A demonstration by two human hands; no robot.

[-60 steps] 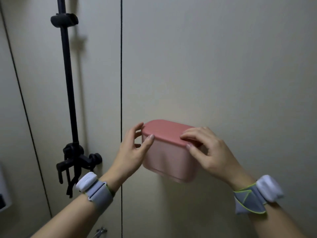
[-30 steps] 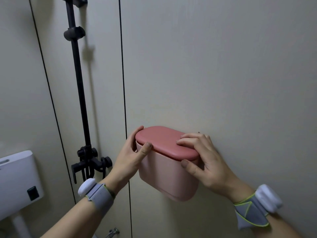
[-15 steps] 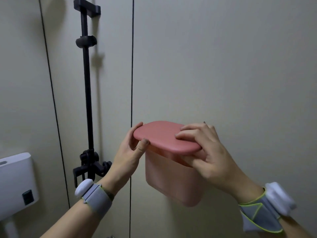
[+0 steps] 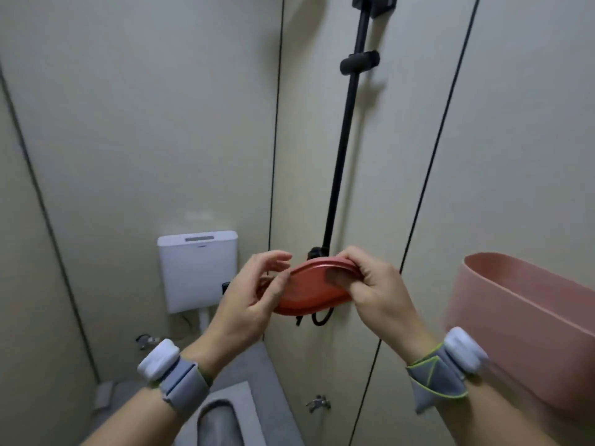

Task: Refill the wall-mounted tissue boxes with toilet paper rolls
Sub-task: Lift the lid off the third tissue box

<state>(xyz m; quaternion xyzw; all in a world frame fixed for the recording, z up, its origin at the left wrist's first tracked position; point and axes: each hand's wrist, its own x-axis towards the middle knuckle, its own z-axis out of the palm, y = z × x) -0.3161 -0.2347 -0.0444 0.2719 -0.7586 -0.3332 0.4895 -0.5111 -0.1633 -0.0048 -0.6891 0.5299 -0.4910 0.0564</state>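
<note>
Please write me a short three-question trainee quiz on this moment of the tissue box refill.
1. True or false: the red lid sits closed on the pink tissue box.
2. Which hands hold the lid? A) left only B) right only C) both
3. Fill in: the white cistern is mounted to the ____ of the black shower rail.

Key
1. False: the lid is off and held in front of the rail, while the box stands open-topped at the right edge of the view.
2. C: the left hand and the right hand each grip one end.
3. left
</note>
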